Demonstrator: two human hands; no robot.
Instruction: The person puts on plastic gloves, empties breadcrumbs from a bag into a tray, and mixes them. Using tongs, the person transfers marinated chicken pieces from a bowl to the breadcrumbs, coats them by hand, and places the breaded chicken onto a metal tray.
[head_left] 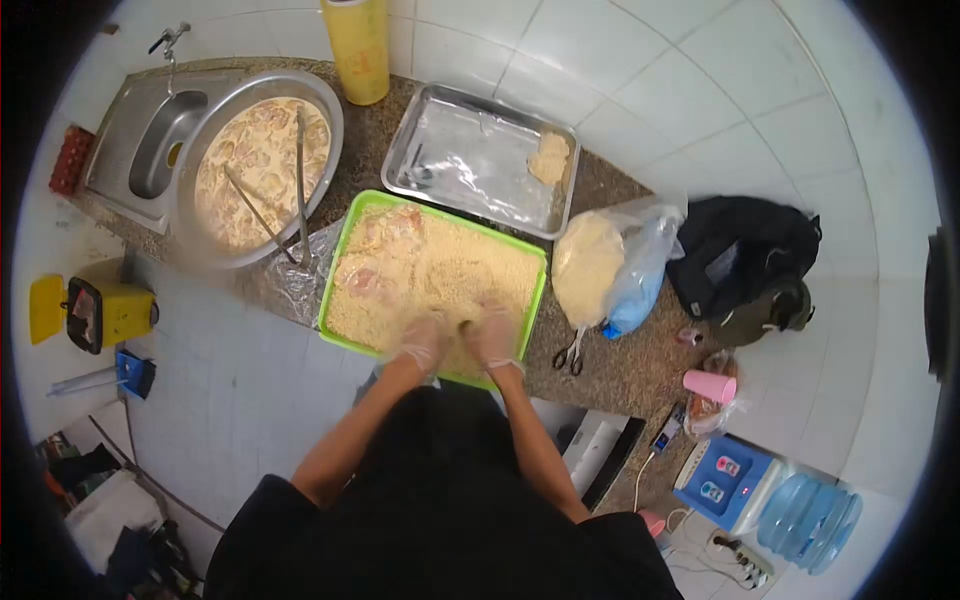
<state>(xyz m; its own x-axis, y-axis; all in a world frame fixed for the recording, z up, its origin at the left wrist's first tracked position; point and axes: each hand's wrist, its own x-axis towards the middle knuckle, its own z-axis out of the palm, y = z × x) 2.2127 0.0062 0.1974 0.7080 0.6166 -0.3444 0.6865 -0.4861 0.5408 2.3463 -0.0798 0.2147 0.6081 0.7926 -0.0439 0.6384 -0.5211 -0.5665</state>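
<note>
A green-rimmed tray (338, 262) full of pale breadcrumbs (480, 265) lies in front of me. Both my hands wear clear plastic gloves and are down in the crumbs along the tray's near side. My left hand (424, 342) is smeared by motion, its fingers hidden. Close beside it is my right hand (489, 338), with its fingertips sunk in or blurred against the crumbs. Whether either holds anything cannot be seen. Partly coated pieces of raw meat, perhaps chicken (395, 232), lie in the tray's left part, beyond my left hand.
A large metal basin (333, 120) of meat in creamy batter holds tongs (302, 185), beside a sink (150, 165). Behind the green tray, a steel tray (460, 140) carries one breaded piece (548, 158). Rightward are a crumb bag (587, 265), scissors (570, 358) and a black bag (740, 255).
</note>
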